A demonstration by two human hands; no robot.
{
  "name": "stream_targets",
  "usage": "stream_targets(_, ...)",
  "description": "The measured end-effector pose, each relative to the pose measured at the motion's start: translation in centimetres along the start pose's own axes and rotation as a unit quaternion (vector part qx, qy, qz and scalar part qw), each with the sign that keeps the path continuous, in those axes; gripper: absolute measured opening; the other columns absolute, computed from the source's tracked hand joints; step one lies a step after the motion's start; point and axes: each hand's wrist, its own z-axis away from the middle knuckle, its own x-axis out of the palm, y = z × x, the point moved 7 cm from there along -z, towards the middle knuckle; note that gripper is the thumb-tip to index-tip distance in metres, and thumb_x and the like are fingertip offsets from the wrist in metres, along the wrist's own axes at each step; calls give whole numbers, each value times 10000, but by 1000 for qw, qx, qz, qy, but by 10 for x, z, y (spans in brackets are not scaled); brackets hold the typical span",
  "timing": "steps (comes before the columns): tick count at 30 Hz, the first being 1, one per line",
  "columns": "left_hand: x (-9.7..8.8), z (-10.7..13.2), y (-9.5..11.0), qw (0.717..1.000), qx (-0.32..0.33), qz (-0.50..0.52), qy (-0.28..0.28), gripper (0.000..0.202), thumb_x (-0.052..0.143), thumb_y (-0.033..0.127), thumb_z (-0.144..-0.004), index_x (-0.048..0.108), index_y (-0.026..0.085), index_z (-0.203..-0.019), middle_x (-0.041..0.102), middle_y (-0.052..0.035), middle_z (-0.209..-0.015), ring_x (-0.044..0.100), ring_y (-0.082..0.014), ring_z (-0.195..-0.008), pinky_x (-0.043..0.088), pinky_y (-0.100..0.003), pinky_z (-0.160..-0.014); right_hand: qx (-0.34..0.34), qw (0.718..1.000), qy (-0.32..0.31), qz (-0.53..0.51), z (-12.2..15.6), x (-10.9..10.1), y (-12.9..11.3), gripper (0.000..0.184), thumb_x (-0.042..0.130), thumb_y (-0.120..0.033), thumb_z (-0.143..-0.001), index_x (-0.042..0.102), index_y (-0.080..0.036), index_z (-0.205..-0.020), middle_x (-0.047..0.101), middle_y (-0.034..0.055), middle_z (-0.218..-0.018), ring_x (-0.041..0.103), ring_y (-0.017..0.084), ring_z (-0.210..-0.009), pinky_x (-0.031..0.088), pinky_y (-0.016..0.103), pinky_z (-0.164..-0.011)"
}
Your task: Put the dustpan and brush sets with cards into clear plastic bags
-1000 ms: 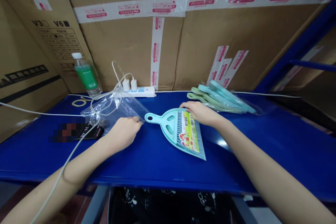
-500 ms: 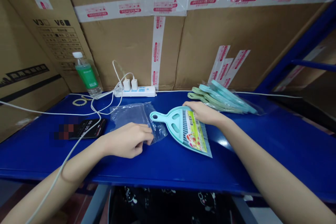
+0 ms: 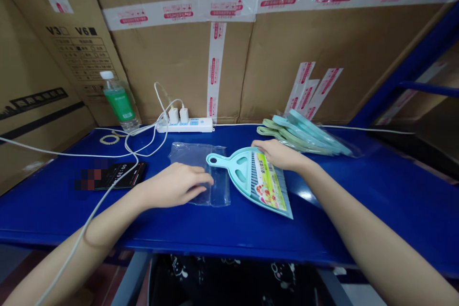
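Observation:
A clear plastic bag (image 3: 195,158) lies flat on the blue table (image 3: 358,210). My left hand (image 3: 177,184) rests on the bag's near edge with fingers stretched flat, pressing it down. To its right lies a light blue dustpan set (image 3: 251,177) with a colourful label, its handle over the bag's right side. My right hand (image 3: 278,154) grips the dustpan's far edge with curled fingers.
A pile of more blue and green dustpan sets (image 3: 304,136) lies at the back right. A power strip (image 3: 184,125) with chargers, a green bottle (image 3: 120,101), a phone (image 3: 124,174), a bead bracelet (image 3: 109,139) and white cables sit at the left. Cardboard boxes (image 3: 229,57) wall the back.
My left hand pulled the bag down from the air and rightwards, and spread it flat on the table. The dustpan shifted slightly right, its handle now over the bag.

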Motion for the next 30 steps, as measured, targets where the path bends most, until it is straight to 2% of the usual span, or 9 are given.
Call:
stream_targets(1, 4, -2, 0, 999, 4, -53, 5, 281, 473, 130, -873, 597, 233, -1103, 625, 0, -847, 589, -109, -621, 417, -216, -541, 0, 1000, 1, 1, 0, 0, 0, 237, 341, -5, -745, 473, -202, -727, 609, 34, -711, 572, 168, -673, 358, 256, -593)
stream_targets(3, 14, -5, 1, 989, 22, -147, 6, 387, 470, 83, -852, 559, 255, -1188, 611, -11, -835, 591, -128, -620, 402, -225, -510, -4, 1000, 4, -1, 0, 0, 1, 232, 340, -12, -748, 470, -203, -722, 606, 30, -705, 566, 166, -664, 355, 256, -591)
stream_targets(8, 25, -10, 2, 962, 59, -263, 29, 327, 448, 49, -855, 579, 206, -1110, 599, -23, -809, 585, -141, -655, 419, -242, -529, 1, 1000, -4, -5, 1, 0, 3, 206, 369, -25, -733, 467, -204, -710, 607, 28, -701, 567, 167, -657, 354, 258, -588)
stream_targets(12, 25, -11, 8, 947, 97, -298, 69, 192, 437, 53, -868, 595, 156, -902, 584, -25, -749, 553, -139, -643, 408, -255, -523, 7, 1000, -8, 12, 2, -2, 4, 223, 374, 1, -699, 452, -207, -709, 601, 24, -700, 562, 165, -663, 347, 254, -583)
stream_targets(17, 25, -11, 20, 925, 144, -328, 130, 202, 426, 47, -861, 545, 157, -740, 544, -10, -666, 520, -141, -577, 370, -276, -482, 4, 1000, -6, 15, 3, -3, 3, 226, 367, 3, -683, 435, -211, -704, 602, 25, -704, 563, 167, -663, 343, 254, -579)
stream_targets(21, 23, -11, 25, 918, 147, -338, 150, 211, 412, 41, -857, 529, 161, -729, 549, -7, -671, 519, -141, -557, 362, -278, -462, 0, 1000, -3, 8, 3, -4, 5, 224, 369, 0, -670, 428, -215, -696, 598, 18, -694, 566, 165, -660, 344, 249, -573)
stream_targets(25, 12, -9, 26, 912, 128, -346, 179, 227, 370, 28, -869, 536, 156, -783, 596, -21, -734, 539, -129, -573, 391, -257, -473, -3, 1000, -3, 12, 5, -7, 7, 230, 370, 6, -649, 418, -217, -674, 579, 7, -661, 545, 158, -633, 332, 248, -562)
stream_targets(28, 6, -7, 26, 906, 115, -351, 205, 257, 334, -2, -863, 532, 146, -792, 642, -40, -817, 535, -107, -540, 416, -242, -484, 5, 1000, -9, 8, 6, -7, 6, 225, 366, 0, -679, 429, -216, -675, 583, 12, -670, 543, 162, -644, 327, 254, -568)
stream_targets(30, 6, -6, 26, 905, 115, -354, 207, 263, 329, -12, -855, 522, 149, -775, 650, -33, -796, 519, -100, -496, 420, -239, -473, 10, 1000, -13, 4, 6, -6, 4, 218, 363, -13, -711, 443, -214, -685, 588, 19, -684, 545, 165, -653, 330, 259, -577)
